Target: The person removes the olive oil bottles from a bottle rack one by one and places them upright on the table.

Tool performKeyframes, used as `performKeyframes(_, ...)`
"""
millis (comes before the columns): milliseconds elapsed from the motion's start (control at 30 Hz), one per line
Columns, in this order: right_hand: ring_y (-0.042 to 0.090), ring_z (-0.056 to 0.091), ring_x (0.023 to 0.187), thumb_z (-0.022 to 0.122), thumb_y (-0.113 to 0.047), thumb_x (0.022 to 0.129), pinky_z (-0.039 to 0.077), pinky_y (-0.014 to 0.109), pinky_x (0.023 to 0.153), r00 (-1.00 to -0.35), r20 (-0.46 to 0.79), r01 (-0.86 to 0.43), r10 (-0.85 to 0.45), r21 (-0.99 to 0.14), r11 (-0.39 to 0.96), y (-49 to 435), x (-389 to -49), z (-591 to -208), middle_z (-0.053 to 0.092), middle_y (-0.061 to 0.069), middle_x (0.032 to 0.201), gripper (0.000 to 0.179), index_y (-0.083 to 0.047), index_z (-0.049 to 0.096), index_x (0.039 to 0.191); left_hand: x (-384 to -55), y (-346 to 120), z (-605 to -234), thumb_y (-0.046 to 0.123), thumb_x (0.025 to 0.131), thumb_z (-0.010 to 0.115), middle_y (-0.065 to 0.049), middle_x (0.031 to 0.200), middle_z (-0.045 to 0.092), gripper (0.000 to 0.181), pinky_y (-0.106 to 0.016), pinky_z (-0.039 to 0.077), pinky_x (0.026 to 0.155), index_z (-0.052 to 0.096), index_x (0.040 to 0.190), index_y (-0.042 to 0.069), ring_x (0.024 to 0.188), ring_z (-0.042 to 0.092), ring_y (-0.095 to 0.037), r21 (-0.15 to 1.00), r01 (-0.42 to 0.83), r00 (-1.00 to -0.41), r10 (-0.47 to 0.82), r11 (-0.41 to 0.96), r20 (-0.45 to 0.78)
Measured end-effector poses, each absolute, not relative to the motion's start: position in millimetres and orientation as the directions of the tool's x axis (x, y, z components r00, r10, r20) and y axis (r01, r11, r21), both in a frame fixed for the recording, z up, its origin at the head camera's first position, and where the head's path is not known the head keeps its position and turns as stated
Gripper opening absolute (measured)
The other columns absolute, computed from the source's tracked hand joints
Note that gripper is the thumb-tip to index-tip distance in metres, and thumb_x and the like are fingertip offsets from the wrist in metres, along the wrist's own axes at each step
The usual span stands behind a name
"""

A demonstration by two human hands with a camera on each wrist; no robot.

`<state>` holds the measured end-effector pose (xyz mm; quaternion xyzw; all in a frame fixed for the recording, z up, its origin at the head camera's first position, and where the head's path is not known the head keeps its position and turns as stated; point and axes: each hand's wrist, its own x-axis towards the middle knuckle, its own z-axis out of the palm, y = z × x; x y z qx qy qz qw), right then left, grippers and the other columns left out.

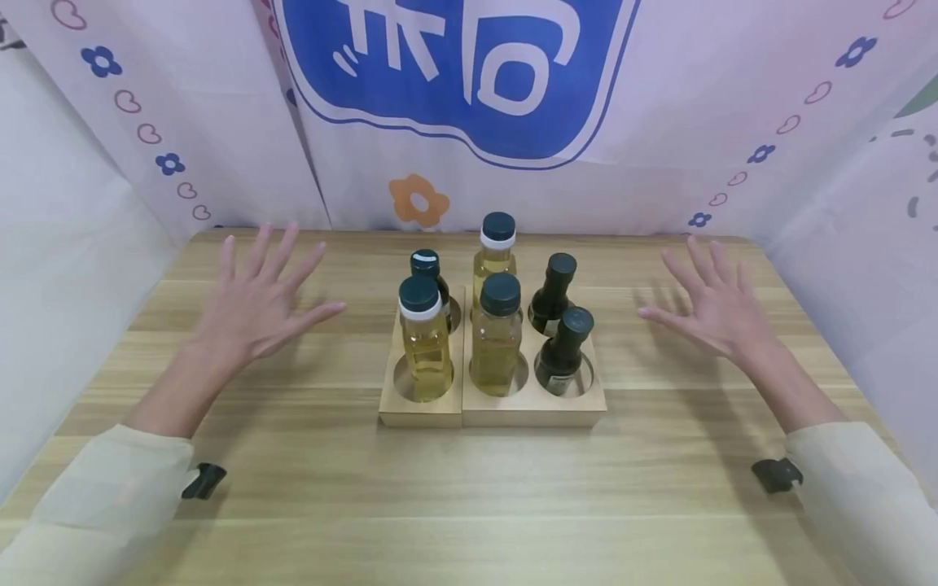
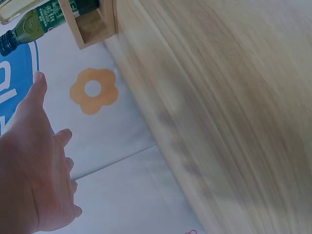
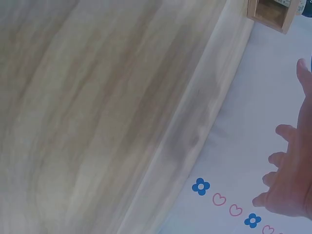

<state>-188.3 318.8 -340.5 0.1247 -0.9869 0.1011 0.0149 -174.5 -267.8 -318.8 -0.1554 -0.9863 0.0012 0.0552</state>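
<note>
My left hand is held over the left side of the table with its fingers spread, touching nothing. Opposite it, my right hand hovers on the right side, fingers also spread and holding nothing. Between them stands a wooden bottle rack with round holes, beside a narrower matching rack. The narrow one holds a clear bottle of yellow oil in front and a dark bottle behind. In the wider rack are two clear oil bottles and two dark green bottles, all capped.
The racks stand on a wood-grain table. Behind its far edge hangs a white cloth printed with a blue sign, hearts and flowers. White cloth also borders the left and right sides. A black strap shows at the left sleeve.
</note>
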Motion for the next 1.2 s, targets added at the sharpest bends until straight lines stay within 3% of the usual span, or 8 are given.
performKeyframes(267, 0.046, 0.001, 0.157, 0.058, -0.066, 0.097, -0.002, 0.077, 0.121, -0.961, 0.066, -0.275, -0.267, -0.228, 0.934, 312.6, -185.3, -337.9, -0.002, 0.014, 0.173, 0.095, -0.019, 0.016, 0.167, -174.3, -257.6, -316.6, 0.074, 0.099, 0.041, -0.014, 0.173, -0.005, 0.09, -0.068, -0.013, 0.124, 0.023, 0.166, 0.017, 0.158, -0.005, -0.042, 0.013, 0.357, -0.93, 0.354, 0.934, 0.101)
performKeyframes(633, 0.052, 0.021, 0.152, 0.063, -0.059, 0.096, 0.017, 0.077, 0.12, -0.947, 0.108, -0.321, -0.302, -0.284, 0.903, 302.1, -180.7, -333.5, 0.02, 0.025, 0.169, 0.09, -0.016, 0.024, 0.166, -166.0, -238.7, -316.2, 0.065, 0.098, 0.055, -0.016, 0.173, 0.006, 0.088, -0.069, 0.0, 0.126, 0.026, 0.165, 0.016, 0.158, 0.003, -0.043, 0.142, 0.419, -0.907, 0.419, 0.897, 0.032)
performKeyframes(867, 0.05, 0.026, 0.151, 0.069, -0.051, 0.096, 0.021, 0.08, 0.117, -0.945, 0.074, -0.319, -0.318, -0.415, 0.852, 290.8, -173.8, -330.1, 0.027, 0.019, 0.168, 0.084, -0.017, 0.032, 0.164, -161.2, -230.2, -311.7, 0.061, 0.098, 0.059, -0.016, 0.173, 0.014, 0.085, -0.067, 0.007, 0.128, 0.032, 0.163, 0.014, 0.158, 0.01, -0.041, 0.212, 0.455, -0.89, 0.45, 0.865, 0.073)
performKeyframes(1200, 0.046, 0.044, 0.143, 0.076, -0.034, 0.095, 0.034, 0.071, 0.117, -0.935, 0.096, -0.329, -0.341, -0.595, 0.733, 281.2, -161.9, -333.0, 0.052, 0.019, 0.153, 0.063, -0.007, 0.055, 0.149, -157.4, -218.2, -299.7, 0.047, 0.098, 0.069, -0.02, 0.166, 0.033, 0.074, -0.072, 0.023, 0.122, 0.043, 0.158, 0.012, 0.152, 0.029, -0.046, 0.309, 0.474, -0.88, 0.446, 0.824, 0.16)
